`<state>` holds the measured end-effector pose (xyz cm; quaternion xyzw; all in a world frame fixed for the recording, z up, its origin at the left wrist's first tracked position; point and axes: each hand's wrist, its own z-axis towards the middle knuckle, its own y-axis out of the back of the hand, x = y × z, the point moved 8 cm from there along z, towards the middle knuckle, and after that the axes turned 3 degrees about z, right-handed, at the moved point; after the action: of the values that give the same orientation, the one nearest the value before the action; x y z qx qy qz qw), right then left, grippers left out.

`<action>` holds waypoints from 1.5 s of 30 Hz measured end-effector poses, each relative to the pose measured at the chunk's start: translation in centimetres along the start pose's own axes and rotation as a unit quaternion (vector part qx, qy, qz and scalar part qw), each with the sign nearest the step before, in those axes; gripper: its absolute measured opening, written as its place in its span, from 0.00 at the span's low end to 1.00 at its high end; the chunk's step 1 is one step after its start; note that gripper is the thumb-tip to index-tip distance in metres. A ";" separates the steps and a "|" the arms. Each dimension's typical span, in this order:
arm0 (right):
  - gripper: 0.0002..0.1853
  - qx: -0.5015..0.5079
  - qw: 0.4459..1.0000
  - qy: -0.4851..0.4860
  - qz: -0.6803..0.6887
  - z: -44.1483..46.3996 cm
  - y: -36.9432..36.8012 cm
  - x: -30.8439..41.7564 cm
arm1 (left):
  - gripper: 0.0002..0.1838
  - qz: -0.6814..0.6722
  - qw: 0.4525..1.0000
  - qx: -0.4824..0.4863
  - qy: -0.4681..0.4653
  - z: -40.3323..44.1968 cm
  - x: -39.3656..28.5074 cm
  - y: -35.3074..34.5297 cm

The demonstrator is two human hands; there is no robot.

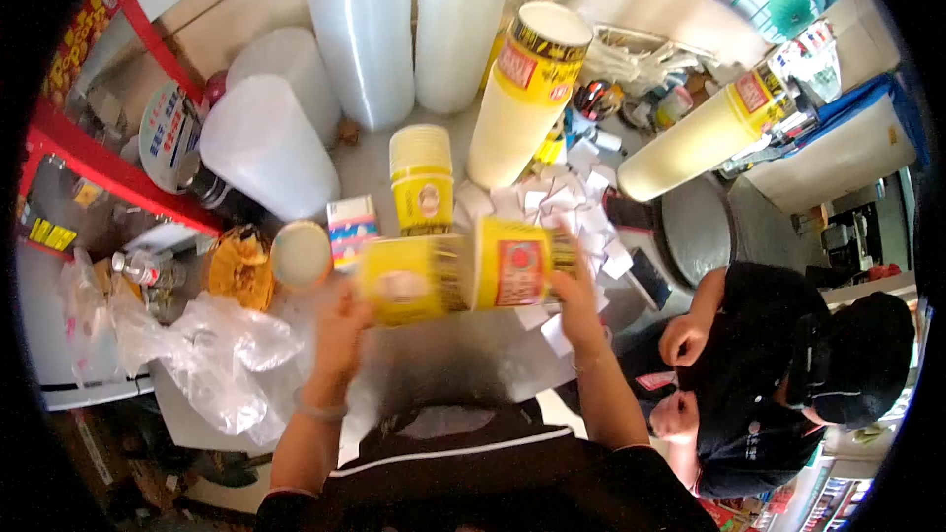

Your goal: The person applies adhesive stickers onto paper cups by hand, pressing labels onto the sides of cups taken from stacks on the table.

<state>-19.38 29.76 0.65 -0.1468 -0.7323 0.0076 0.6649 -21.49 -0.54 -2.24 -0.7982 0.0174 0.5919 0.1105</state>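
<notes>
Above the front of the metal table, my left hand (pixel 342 333) is closed on a yellow paper tub (pixel 399 281), blurred by motion. A second yellow paper tub (pixel 512 262), with a red printed square, lies sideways in my right hand (pixel 578 300), whose fingers wrap its far end. The two tubs meet or nearly meet between my hands; I cannot tell whether one is inside the other. Just behind them stands a short stack of yellow paper cups (pixel 422 177). Beside my left hand are a small printed box (pixel 353 229) and a round tub (pixel 302 254).
Tall stacks of white plastic containers (pixel 363 39) and a tall stack of yellow tubs (pixel 522 99) stand at the back. Paper slips (pixel 567 202) and a phone (pixel 648 278) lie right. Plastic bags (pixel 222 355) cover the left front. A person in black (pixel 759 384) sits at the right.
</notes>
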 end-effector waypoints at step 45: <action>0.15 -0.331 0.935 -0.021 -0.128 -16.8 18.9 3.5 | 0.20 -0.145 0.958 0.179 0.173 -13.2 6.5 -8.1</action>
<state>0.63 45.54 2.11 -0.2634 -0.7195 -0.3173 0.5587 -5.88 5.47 -3.48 -0.8494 0.0265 0.4097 0.3315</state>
